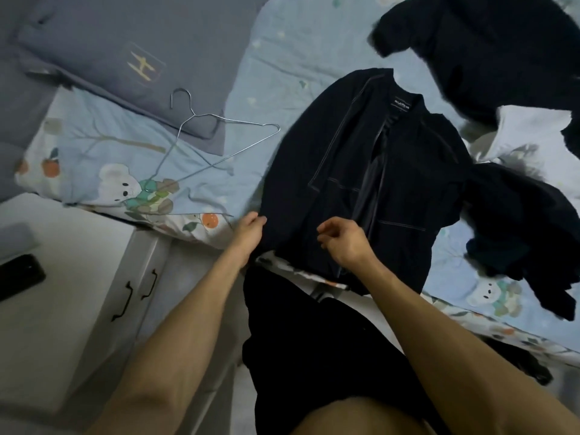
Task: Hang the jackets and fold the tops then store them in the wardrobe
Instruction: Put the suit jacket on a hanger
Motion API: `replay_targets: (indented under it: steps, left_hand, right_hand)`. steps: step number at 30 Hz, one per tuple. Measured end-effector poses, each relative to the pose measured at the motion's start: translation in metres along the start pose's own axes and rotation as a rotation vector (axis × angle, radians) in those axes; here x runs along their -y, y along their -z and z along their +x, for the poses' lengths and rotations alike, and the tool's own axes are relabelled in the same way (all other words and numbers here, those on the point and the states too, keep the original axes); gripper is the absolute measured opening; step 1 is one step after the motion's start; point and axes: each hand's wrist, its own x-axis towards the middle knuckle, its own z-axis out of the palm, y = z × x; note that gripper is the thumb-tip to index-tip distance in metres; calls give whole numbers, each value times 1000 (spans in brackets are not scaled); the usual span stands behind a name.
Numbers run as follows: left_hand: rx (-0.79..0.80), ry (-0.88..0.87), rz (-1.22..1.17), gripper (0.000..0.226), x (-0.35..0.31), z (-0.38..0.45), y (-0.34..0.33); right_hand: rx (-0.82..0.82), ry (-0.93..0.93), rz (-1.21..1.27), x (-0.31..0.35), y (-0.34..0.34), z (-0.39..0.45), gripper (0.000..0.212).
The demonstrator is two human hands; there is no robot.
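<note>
Bedding carried a dark jacket (361,171), collar away from the person; left hand (249,230) pinched its hem, right hand (342,240) hovered loosely curled, holding nothing, wire hanger (201,139) left of it.

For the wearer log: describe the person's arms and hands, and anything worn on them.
Both forearms are bare, with no sleeves in view. The left hand and right hand wear no gloves, and no watch, ring or bracelet shows. Lower down, dark clothing shows.

Left of the spread jacket (361,171), bare sheet (270,58) is lying open up to the wire hanger (201,142); right of the jacket, dark clothes (518,221) are crowding close.
</note>
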Motion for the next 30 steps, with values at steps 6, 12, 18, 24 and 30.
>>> replay_targets:
  steps: [6, 12, 18, 24, 30]
  left_hand:
    - [-14, -204, -120, 5, -65, -31, 62]
    - [195, -344, -130, 44, -138, -51, 106]
    - [55, -599, 391, 36, -216, -40, 159]
    - [-386, -532, 1326, 42, -269, 16, 210]
    - [-223, -603, 1071, 38, -265, 14, 154]
  right_hand:
    - [-50, 417, -416, 52, -15, 0, 86]
    - [-232, 494, -268, 131, -8, 22, 45]
    - [-252, 551, -51, 196, 5, 29, 45]
    - [-197, 483, -144, 247, 27, 48, 37]
    - [-158, 432, -98, 215, 55, 46, 31]
